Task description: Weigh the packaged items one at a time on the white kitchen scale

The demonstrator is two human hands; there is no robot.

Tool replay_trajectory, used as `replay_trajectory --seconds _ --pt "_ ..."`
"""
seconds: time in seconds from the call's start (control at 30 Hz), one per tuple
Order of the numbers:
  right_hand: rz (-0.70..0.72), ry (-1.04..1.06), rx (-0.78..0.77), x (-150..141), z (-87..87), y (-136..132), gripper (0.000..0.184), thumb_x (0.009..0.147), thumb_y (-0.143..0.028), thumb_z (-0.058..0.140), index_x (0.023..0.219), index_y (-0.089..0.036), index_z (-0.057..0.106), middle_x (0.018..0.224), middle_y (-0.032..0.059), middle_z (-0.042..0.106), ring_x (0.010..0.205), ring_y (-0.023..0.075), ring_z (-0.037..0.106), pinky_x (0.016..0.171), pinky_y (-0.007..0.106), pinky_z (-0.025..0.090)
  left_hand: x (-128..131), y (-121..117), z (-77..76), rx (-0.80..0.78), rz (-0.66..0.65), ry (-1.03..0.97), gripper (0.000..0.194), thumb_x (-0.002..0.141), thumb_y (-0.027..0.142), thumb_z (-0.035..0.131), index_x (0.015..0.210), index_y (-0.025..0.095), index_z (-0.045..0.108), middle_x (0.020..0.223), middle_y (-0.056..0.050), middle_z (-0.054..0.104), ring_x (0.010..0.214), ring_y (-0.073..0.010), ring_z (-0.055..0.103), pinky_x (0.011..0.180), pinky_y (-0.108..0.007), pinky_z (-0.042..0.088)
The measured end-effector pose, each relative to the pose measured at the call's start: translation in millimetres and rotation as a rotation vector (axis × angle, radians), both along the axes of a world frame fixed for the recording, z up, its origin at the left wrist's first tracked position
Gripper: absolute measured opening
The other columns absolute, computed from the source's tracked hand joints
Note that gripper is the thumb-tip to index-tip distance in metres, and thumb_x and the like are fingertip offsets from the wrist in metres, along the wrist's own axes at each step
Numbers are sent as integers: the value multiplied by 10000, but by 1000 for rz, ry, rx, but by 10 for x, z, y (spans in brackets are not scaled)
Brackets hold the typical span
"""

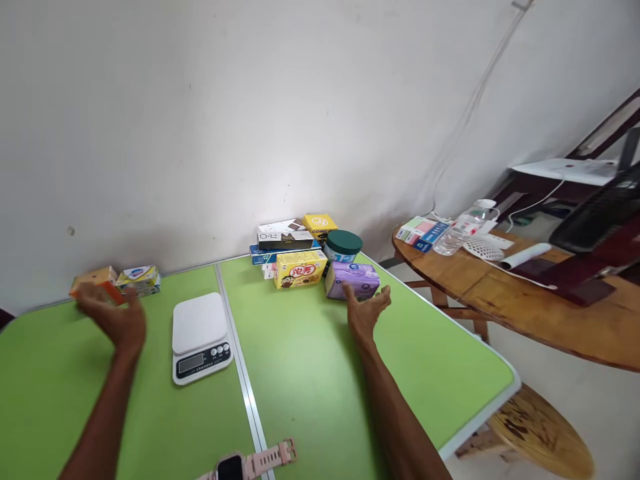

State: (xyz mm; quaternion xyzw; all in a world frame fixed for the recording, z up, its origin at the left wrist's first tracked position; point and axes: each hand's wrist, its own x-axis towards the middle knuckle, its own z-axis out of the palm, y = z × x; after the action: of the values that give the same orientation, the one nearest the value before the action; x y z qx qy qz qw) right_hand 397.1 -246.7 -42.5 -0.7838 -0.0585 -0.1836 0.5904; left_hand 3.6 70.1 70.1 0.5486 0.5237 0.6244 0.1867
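My left hand (116,320) is raised over the left part of the table with its fingers apart, in front of an orange box (106,283) and a small yellow-and-white box (141,280). Nothing is in it. My right hand (365,313) is open, its fingers spread just before a purple soft pack (354,277); whether they touch it I cannot tell. Left of that pack stands a yellow carton (300,269). Between my hands lies a white digital scale (201,327) with a bare platform. A pink-strapped smartwatch (267,460) rests at the near edge.
Behind the yellow carton are a stacked white-and-black box (284,235), another yellow box (320,225) and a green-lidded tub (343,245). A metal seam crosses the green table (295,373). At right, a wooden desk (590,327) holds a plastic bottle (463,230); a wooden stool (543,427) stands below.
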Motion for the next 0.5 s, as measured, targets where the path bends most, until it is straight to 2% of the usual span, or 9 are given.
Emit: replay_trajectory --seconds 0.03,0.1,0.17,0.23,0.3,0.37,0.5 --pt "-9 14 35 71 6 28 1274 743 -952 513 1580 -16 298 1615 329 346 1538 460 285 1276 614 213 209 -300 -15 105 -143 8 807 775 229 788 1450 140 354 1541 -183 459 1447 -317 456 1262 -519 332" --pt "-9 47 80 188 18 22 1121 844 -932 301 1524 -50 425 1575 291 447 1501 430 375 1268 586 236 671 -922 -127 167 -449 89 688 877 336 739 1458 155 420 1532 -181 498 1419 -315 504 1249 -518 355" --pt "47 82 80 271 25 -48 1052 873 -907 195 1426 -88 555 1499 254 555 1435 408 469 1235 558 293 1155 -1459 -316 79 -791 166 634 950 416 667 1493 190 429 1545 -178 515 1409 -306 536 1224 -515 396" --pt "125 119 50 313 32 -131 1002 870 -906 190 1300 -124 647 1378 225 653 1326 393 559 1162 534 371 1627 -1814 -517 -58 -1070 203 672 971 476 621 1540 204 390 1564 -193 511 1425 -314 539 1208 -529 419" --pt "183 155 6 317 47 -184 963 850 -922 214 1181 -153 691 1258 201 710 1215 379 609 1083 512 419 2059 -1975 -678 -205 -1241 228 744 956 510 608 1577 191 351 1630 -219 441 1512 -340 459 1245 -552 371" --pt "224 178 -39 290 74 -198 947 816 -948 239 1083 -171 710 1172 184 735 1132 365 627 1022 491 441 2428 -1998 -774 -323 -1318 250 837 927 534 625 1614 181 305 1704 -225 340 1600 -353 325 1297 -554 278" --pt "311 179 -94 147 152 -183 923 798 -966 268 1004 -191 724 1089 147 757 1032 323 635 948 446 459 2911 -1951 -828 -460 -1417 257 1091 804 609 741 1654 144 238 1770 -223 183 1660 -392 109 1342 -551 121"
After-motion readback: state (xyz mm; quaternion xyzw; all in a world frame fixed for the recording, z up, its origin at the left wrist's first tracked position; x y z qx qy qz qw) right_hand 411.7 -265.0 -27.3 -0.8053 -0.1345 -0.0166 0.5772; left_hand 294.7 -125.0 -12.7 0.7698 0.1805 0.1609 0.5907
